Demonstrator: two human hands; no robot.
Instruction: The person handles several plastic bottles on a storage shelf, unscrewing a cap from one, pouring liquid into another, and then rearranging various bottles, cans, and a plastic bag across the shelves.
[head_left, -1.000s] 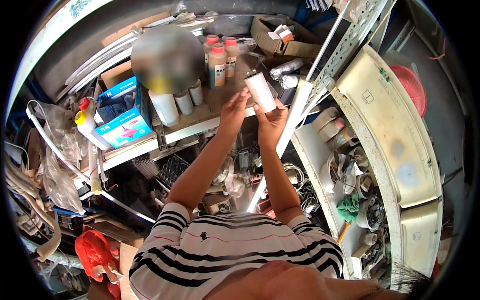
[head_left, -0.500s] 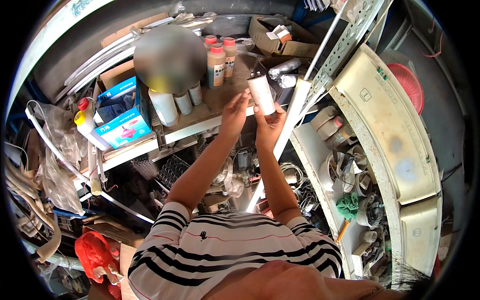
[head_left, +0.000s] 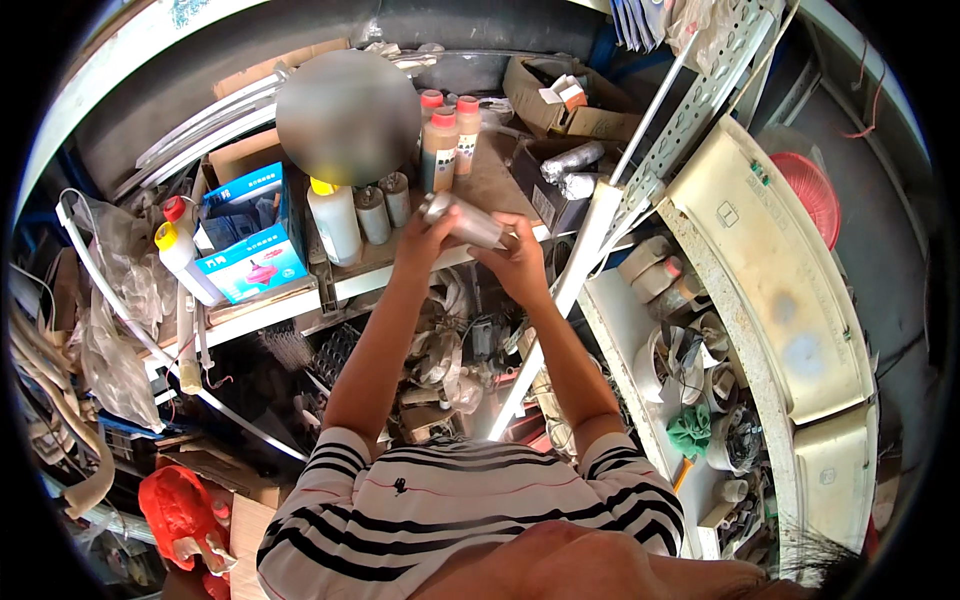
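Observation:
A silver cylindrical capacitor (head_left: 472,222) lies tilted sideways between my two hands, just over the front edge of the shelf. My left hand (head_left: 426,243) is closed round its left, terminal end. At the opposite end, the fingers of my right hand (head_left: 516,262) grip the base. Two similar grey cylinders (head_left: 372,216) stand on the shelf to the left of my hands. Behind them are several brown bottles with red caps (head_left: 438,152). A white bottle with a yellow cap (head_left: 334,222) stands left of the cylinders.
A blue carton (head_left: 252,240) sits at the shelf's left end. On the right, a dark box (head_left: 548,195) holds foil-wrapped pieces, with an open cardboard box (head_left: 600,122) behind. A white upright post (head_left: 585,245) slants close to my right hand. Jumbled parts fill the shelf below.
The capacitor has come down and left, nearer to me, and tipped from nearly upright to lying sideways. My left hand has moved from beside it to around its terminal end.

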